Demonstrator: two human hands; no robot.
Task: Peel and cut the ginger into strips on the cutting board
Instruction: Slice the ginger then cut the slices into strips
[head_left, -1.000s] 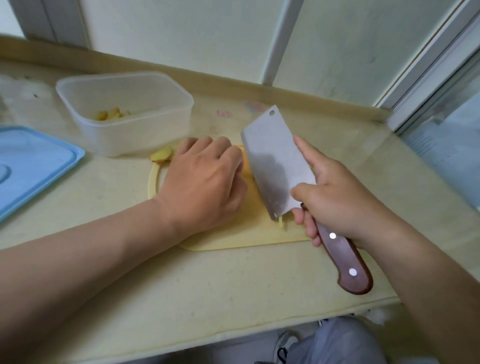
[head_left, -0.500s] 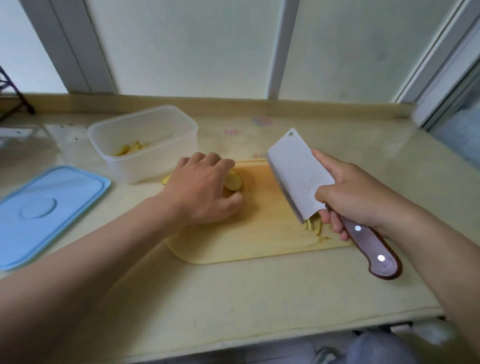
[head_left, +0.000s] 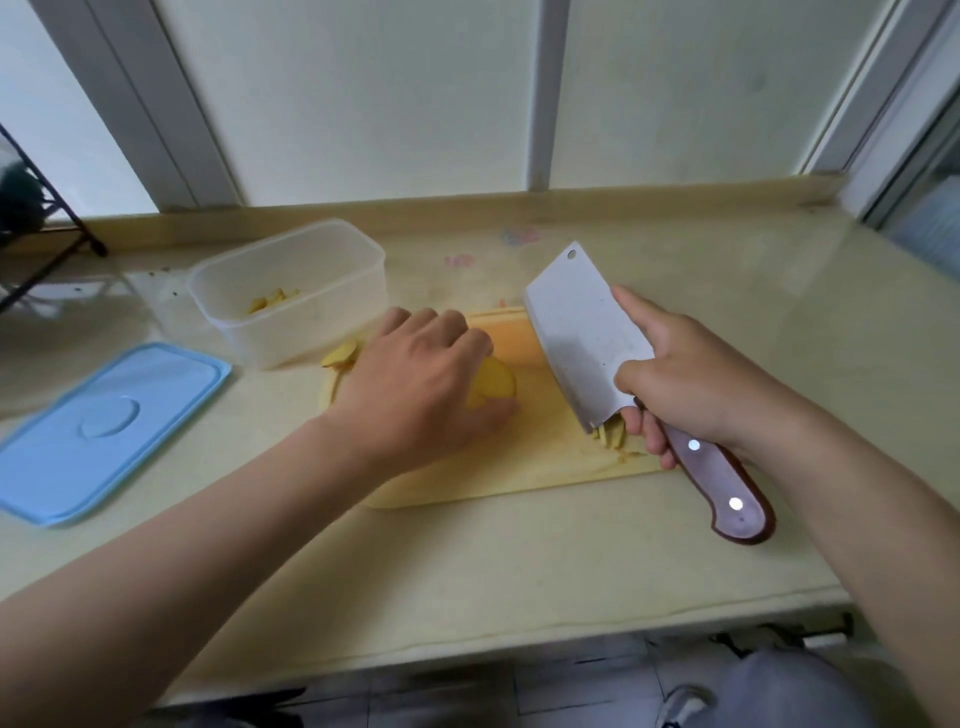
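Nearest the camera, the pale countertop (head_left: 467, 571) runs bare along its front edge, with both forearms reaching over it. The right hand (head_left: 691, 384) is wrapped around a cleaver (head_left: 582, 332) where the blade meets the brown riveted handle, forefinger laid along the flat; the blade tilts with its edge toward the left, its heel low over the yellow cutting board (head_left: 519, 467). A small heap of ginger strips (head_left: 610, 434) lies on the board just beneath that heel, beside the curled fingers. The left hand (head_left: 415, 384) rests knuckles-up on the board, fingers bent down over peeled ginger slices (head_left: 491, 387) that show at its right side. Another ginger piece (head_left: 340, 356) sits at the board's far left corner. Left of the board lies a blue lid (head_left: 104, 426), and beyond it a clear plastic container (head_left: 291, 291) holds a few yellow bits.
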